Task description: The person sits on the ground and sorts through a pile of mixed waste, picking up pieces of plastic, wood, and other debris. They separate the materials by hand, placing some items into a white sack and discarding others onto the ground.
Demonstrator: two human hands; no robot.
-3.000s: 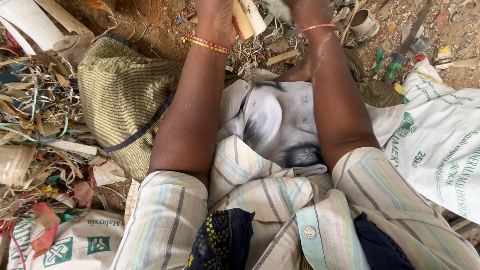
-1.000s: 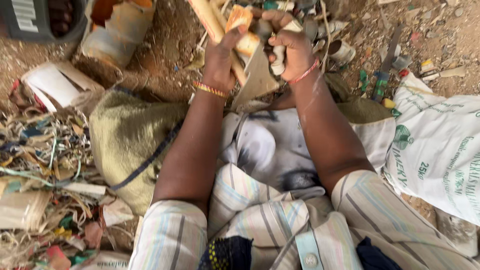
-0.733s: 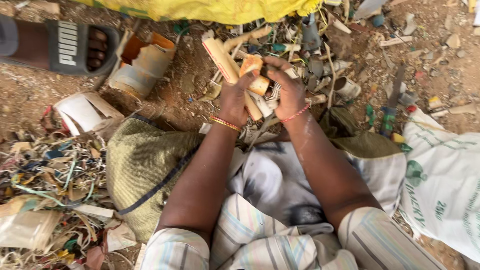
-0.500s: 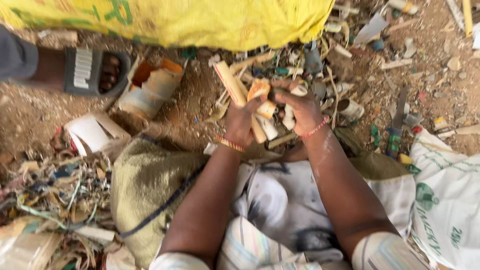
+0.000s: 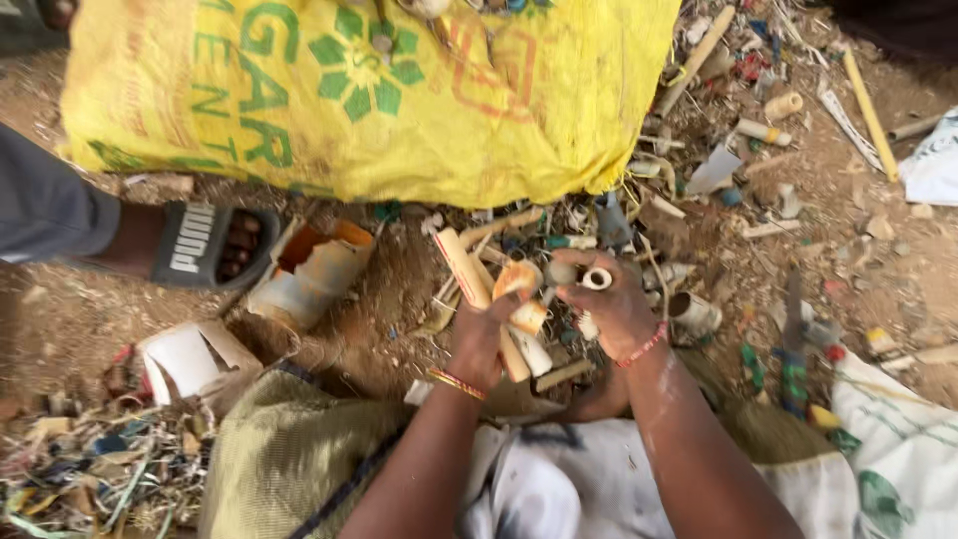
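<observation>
My left hand (image 5: 481,341) grips a bundle of cream plastic pipe pieces (image 5: 469,274), with a bent elbow fitting (image 5: 519,281) on top; a gold bangle circles that wrist. My right hand (image 5: 614,309) holds a short cream pipe piece (image 5: 597,278) with its open end facing up; a red thread band sits on the wrist. Both hands meet above a litter of scrap pipe bits (image 5: 559,374) on the dirt.
A big yellow woven sack (image 5: 329,100) lies ahead. Another person's foot in a grey sandal (image 5: 205,245) is at left, next to a crushed orange-and-white container (image 5: 314,274). An olive sack (image 5: 274,459) sits near left, a white sack (image 5: 898,459) at right, and a scrap heap (image 5: 90,479) at lower left.
The view has tilted forward, bringing the yellow sack and the other person's foot into sight. My hands stay together on the pipe pieces, reaching farther out over the scrap.
</observation>
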